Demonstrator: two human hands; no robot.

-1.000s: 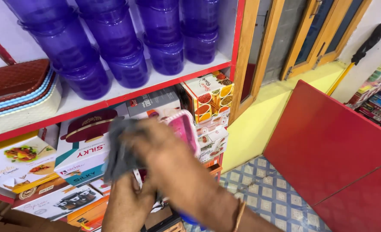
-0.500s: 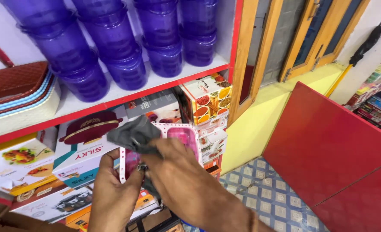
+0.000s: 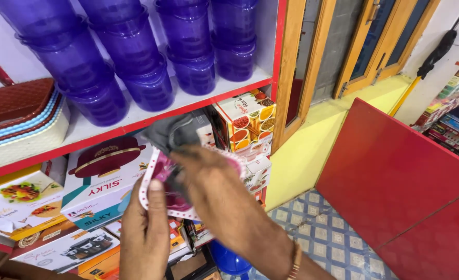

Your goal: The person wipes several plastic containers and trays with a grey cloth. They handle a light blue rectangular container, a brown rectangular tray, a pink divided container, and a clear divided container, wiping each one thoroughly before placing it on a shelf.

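My left hand (image 3: pixel 145 228) grips the lower left edge of a pink boxed item with a white dotted border (image 3: pixel 162 179), thumb on its front. My right hand (image 3: pixel 214 192) presses a grey cloth (image 3: pixel 170 132) against the top and front of that box. The cloth bunches up above my right fingers. Both hands are in front of a red-edged shelf unit (image 3: pixel 136 122), at the level of its lower shelf of cardboard boxes.
Stacked purple plastic containers (image 3: pixel 136 52) fill the upper shelf, with woven trays (image 3: pixel 22 116) at the left. Printed cardboard boxes (image 3: pixel 242 119) sit below. A blue round object (image 3: pixel 228 259) lies low near the floor. A red panel (image 3: pixel 400 181) leans at right; wooden door frames (image 3: pixel 297 62) stand behind.
The grey cloth under my right hand has moved up and right across the pink box. The box has tilted, and my left hand has shifted its grip along its edge.
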